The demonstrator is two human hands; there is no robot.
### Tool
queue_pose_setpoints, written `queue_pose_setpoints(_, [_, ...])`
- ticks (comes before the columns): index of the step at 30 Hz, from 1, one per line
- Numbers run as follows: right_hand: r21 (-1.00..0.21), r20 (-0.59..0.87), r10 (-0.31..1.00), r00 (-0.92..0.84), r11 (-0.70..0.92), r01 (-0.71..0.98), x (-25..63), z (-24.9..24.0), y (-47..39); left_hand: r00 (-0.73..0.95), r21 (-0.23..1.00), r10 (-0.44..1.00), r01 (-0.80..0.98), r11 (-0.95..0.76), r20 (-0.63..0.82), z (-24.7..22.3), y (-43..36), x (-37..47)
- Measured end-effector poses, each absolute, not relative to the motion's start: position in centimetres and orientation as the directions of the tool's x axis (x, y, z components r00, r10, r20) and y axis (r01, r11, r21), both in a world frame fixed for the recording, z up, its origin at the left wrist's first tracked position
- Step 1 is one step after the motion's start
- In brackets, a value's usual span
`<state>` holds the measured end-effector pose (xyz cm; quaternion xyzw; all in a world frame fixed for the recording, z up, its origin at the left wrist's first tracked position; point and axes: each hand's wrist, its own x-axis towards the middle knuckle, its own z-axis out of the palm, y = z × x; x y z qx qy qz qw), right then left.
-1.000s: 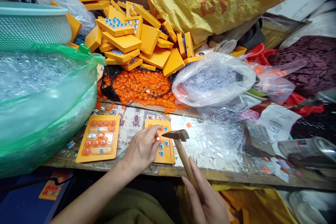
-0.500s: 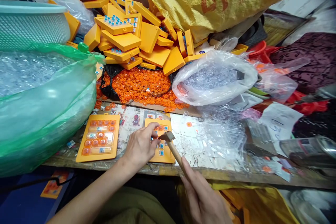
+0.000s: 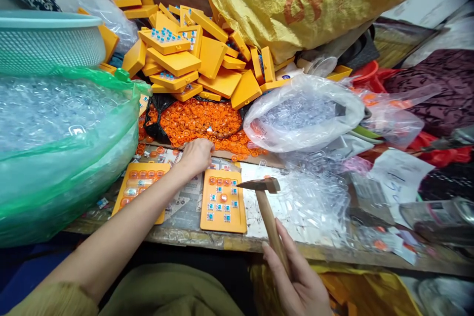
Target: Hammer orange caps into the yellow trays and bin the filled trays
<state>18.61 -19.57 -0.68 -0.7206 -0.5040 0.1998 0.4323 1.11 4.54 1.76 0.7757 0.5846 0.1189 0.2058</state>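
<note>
On the tabletop (image 3: 259, 244), the yellow panel (image 3: 229, 198) wears a few orange caps (image 3: 219, 181) — most blue switches (image 3: 227, 218) stand bare. The right hand (image 3: 300, 280) wraps its fingers round a hammer (image 3: 265, 207); the left hand (image 3: 198, 155), at the orange heap (image 3: 200, 118), hides its hold.

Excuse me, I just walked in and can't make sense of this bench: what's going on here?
A person is working bare-handed. The right hand grips a hammer, its head by the right edge of a yellow panel. The left hand is at the near edge of a heap of orange caps; its fingertips are hidden. A few caps sit on that panel, where several blue-centred pieces are uncovered. A second panel lies to its left, partly behind the left forearm.
</note>
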Motion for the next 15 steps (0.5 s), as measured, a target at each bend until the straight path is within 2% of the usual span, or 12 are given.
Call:
queue_pose_setpoints(4, [-0.806,0.192,0.901,0.389,-0.081,0.586,19.0,-1.1,-19.9,0.337,0.533,0.94,0.804,-0.264,-0.042,2.0,2.4,0.7])
queue_pose_setpoints(9, [-0.714,0.266,0.947,0.179,0.068,0.697,20.5,-1.2,-20.6,0.508,0.789,0.86,0.506,-0.35,0.055,2.2,-4.1,-1.5])
queue_pose_setpoints(12, [-0.726,0.271,0.956,0.11,0.127,0.676,20.3,-1.2,-21.0,0.533,0.819,0.846,0.473,-0.325,0.028,1.8,-7.1,-2.5])
queue_pose_setpoints(15, [-0.753,0.265,0.955,0.13,0.121,0.647,19.3,-1.1,-21.4,0.524,0.802,0.85,0.487,-0.345,0.047,1.1,-8.0,-2.7])
